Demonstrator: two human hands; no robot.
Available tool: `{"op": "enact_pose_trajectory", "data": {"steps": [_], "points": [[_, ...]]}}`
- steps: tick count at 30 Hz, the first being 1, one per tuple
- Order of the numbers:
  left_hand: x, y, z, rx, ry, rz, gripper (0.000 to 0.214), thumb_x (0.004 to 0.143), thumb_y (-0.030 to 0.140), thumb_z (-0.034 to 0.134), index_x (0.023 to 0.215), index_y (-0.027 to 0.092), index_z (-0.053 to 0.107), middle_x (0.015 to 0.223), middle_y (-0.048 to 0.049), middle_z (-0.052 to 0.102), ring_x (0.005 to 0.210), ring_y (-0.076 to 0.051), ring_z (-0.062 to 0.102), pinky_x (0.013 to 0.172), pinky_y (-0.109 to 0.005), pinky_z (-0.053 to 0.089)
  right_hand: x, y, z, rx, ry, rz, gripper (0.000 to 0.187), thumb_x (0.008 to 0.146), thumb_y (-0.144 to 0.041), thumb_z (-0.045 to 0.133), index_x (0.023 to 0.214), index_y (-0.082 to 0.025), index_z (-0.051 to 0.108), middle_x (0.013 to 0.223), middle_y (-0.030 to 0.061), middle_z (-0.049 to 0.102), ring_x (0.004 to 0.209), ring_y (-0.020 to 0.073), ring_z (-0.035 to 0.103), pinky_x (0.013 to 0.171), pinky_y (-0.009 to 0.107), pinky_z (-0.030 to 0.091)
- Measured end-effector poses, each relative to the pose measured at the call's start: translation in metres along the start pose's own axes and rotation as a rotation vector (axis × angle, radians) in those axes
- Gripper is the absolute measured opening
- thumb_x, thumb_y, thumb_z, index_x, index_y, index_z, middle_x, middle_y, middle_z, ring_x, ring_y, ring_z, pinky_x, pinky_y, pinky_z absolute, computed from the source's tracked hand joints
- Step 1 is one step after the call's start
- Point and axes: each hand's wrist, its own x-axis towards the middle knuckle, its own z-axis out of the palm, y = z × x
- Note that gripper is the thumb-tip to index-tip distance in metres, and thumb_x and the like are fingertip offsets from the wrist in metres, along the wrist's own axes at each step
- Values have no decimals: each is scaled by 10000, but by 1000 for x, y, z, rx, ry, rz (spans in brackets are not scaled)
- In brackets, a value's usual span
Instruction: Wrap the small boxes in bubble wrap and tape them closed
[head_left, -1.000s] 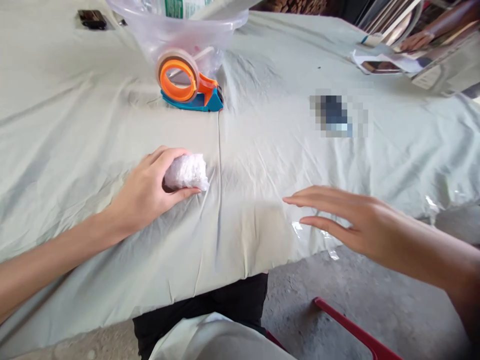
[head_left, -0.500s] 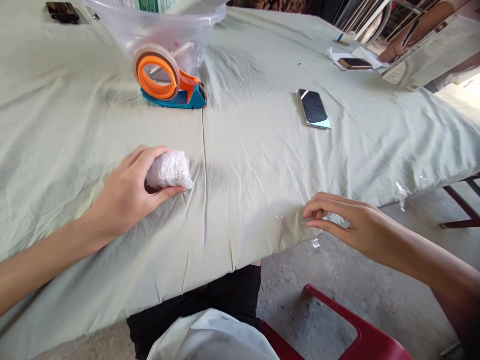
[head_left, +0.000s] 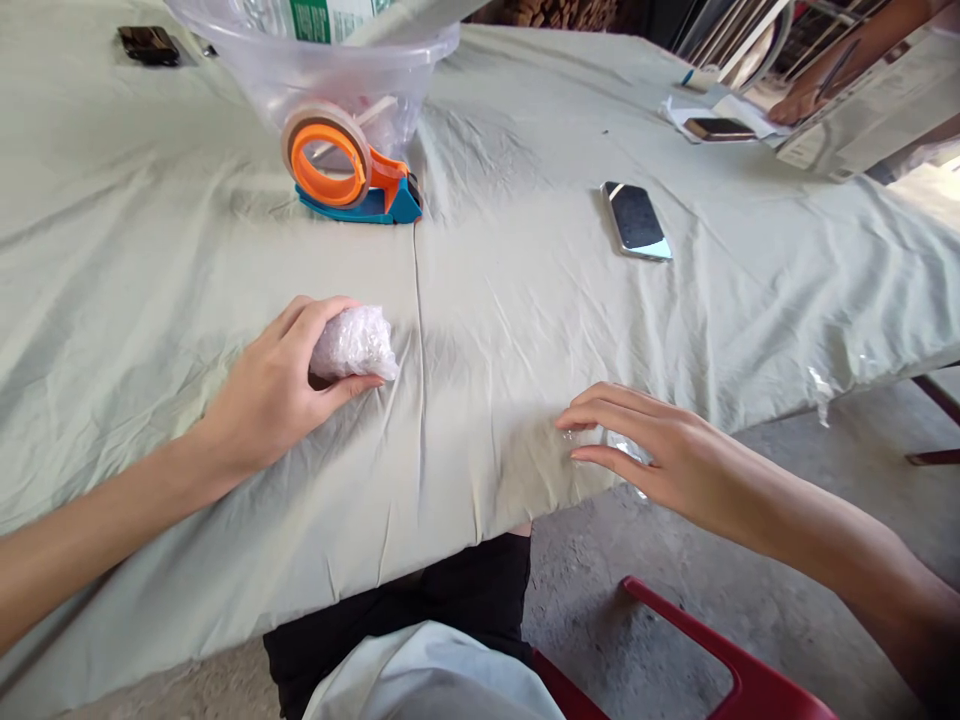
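Observation:
My left hand (head_left: 274, 390) is wrapped round a small bundle of bubble wrap (head_left: 356, 342), thumb below and fingers over the top, close above or on the tablecloth (head_left: 480, 300). What lies inside the wrap is hidden. At the table's front edge, my right hand (head_left: 660, 450) has its thumb and fingers apart. A strip of clear tape (head_left: 628, 447) shows between them; it appears stuck to the cloth edge, and I cannot see the fingers gripping it. Farther back stands a tape dispenser (head_left: 405, 198), blue and orange, with a roll on it.
Behind the dispenser is a clear plastic basin (head_left: 360, 75) with packaging inside. One phone (head_left: 637, 220) lies right of centre, another (head_left: 720, 130) near papers. Another person's hand (head_left: 799, 102) holds a pen beside a box (head_left: 855, 115). A red stool (head_left: 750, 680) stands below.
My right hand has moved left along the table edge, and its fingers have spread over the clear tape. My left hand keeps hold of the bundle. The view has shifted slightly.

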Motion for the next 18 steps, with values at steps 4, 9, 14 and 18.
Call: {"op": "enact_pose_trajectory", "data": {"steps": [4, 9, 14, 18], "points": [[0, -6, 2, -5, 21, 33, 541, 1044, 609, 758, 1473, 314, 613, 1358, -86, 696, 1213, -347, 716, 932, -458, 638, 10, -1, -5, 50, -91, 91, 315, 1139, -538, 606, 997, -265, 676, 1094, 55, 733, 923, 237, 714, 826, 408, 522], [-1, -9, 3, 20, 24, 28, 539, 1030, 574, 772, 1478, 320, 614, 1345, -87, 694, 1192, -342, 720, 876, -432, 631, 19, -4, -14, 35, -139, 105, 279, 1131, -458, 561, 946, -266, 642, 1021, 43, 736, 824, 219, 661, 766, 393, 482], [0, -7, 3, 26, 6, 10, 553, 1009, 508, 812, 1481, 295, 618, 1349, -99, 699, 1188, -349, 726, 881, -437, 636, 22, -5, -18, 20, -137, 94, 236, 1116, -502, 623, 1065, -291, 718, 1009, 55, 782, 865, 248, 728, 762, 386, 499], [0, -5, 2, 28, 2, 2, 566, 993, 482, 836, 1477, 281, 623, 1336, -100, 701, 1183, -343, 730, 931, -436, 637, 22, -6, -16, -18, -171, 41, 367, 1176, -503, 512, 924, -267, 636, 921, 29, 727, 752, 199, 653, 694, 349, 473]]}}
